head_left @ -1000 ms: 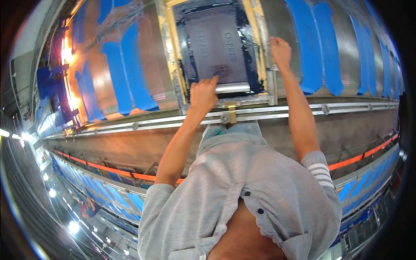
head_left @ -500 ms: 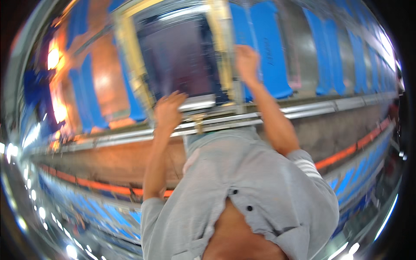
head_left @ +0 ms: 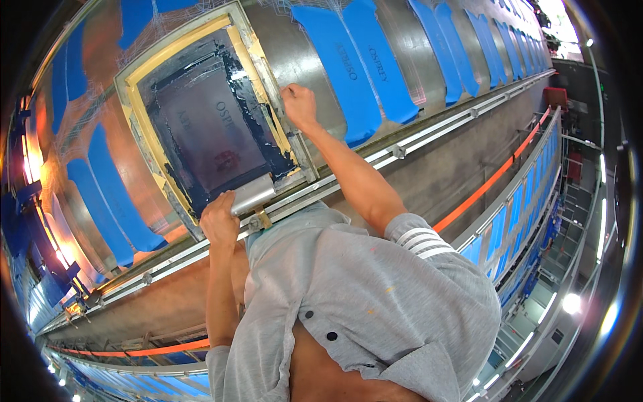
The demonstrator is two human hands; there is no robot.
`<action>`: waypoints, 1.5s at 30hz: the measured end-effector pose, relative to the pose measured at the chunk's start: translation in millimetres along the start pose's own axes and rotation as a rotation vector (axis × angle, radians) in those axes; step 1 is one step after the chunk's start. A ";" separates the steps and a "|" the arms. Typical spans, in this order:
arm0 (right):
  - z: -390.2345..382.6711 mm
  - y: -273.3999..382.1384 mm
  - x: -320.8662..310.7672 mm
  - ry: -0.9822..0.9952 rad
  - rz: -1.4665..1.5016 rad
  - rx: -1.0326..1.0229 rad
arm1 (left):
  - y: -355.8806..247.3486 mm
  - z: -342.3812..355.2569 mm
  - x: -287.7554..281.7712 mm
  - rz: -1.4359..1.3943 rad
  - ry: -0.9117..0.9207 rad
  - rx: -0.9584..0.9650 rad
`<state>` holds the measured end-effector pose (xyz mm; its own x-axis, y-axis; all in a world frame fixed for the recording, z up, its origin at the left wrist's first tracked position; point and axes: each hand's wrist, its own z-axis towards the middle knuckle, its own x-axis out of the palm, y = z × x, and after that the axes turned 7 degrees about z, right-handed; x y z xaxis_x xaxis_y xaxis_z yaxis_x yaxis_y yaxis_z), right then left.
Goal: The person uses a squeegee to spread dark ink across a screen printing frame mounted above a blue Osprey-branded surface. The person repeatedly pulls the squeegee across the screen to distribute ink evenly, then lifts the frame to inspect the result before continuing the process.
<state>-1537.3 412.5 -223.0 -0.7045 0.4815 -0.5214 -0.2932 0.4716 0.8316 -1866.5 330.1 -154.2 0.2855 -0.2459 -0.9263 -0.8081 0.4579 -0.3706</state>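
My left hand (head_left: 220, 218) is closed on the end of a silver squeegee bar (head_left: 256, 192) at the bottom of a printing screen (head_left: 207, 137). The screen has a metal frame with yellow tape and dark navy ink round a greyish-purple printed middle. My right hand (head_left: 300, 104) is closed at the frame's right side, fingers curled on its outer edge. Blue fabric panels (head_left: 358, 80) with dark printing lie to the right of the screen, and more (head_left: 104, 201) lie to its left.
The long metal table (head_left: 305, 60) has a rail (head_left: 435, 141) along its near edge, close to my waist. Glowing lamps (head_left: 30, 157) are at the far left. A second row of blue panels (head_left: 495, 234) stands behind me, beyond an orange strip (head_left: 485, 181).
The view has turned and swung rightward, so the screen now appears tilted and farther left. Both hands stay at the same places on the bar and frame.
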 end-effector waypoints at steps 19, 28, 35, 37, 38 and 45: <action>15.6 39.1 14.2 -0.180 -0.422 -0.382 | 91.4 264.0 -29.0 0.083 0.074 -0.088; 133.1 172.8 143.1 0.648 -0.889 -0.773 | 121.2 354.0 -28.2 0.245 0.067 -0.034; -33.8 80.6 83.8 0.623 -0.640 -0.916 | 70.9 162.2 9.3 0.059 -0.009 0.008; -95.0 61.7 57.0 0.708 -0.672 -0.850 | 46.9 91.0 19.2 0.011 0.017 -0.018; -121.6 50.7 45.9 0.708 -0.643 -0.840 | 35.3 62.1 22.1 -0.016 -0.008 -0.016; -83.7 78.6 53.9 0.787 -0.655 -0.740 | 45.6 116.5 -14.8 0.096 0.294 -0.058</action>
<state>-1652.3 413.7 -169.7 -0.4090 -0.3745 -0.8322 -0.8435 -0.1930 0.5013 -1847.5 454.1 -165.3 0.0522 -0.4442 -0.8944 -0.8547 0.4433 -0.2701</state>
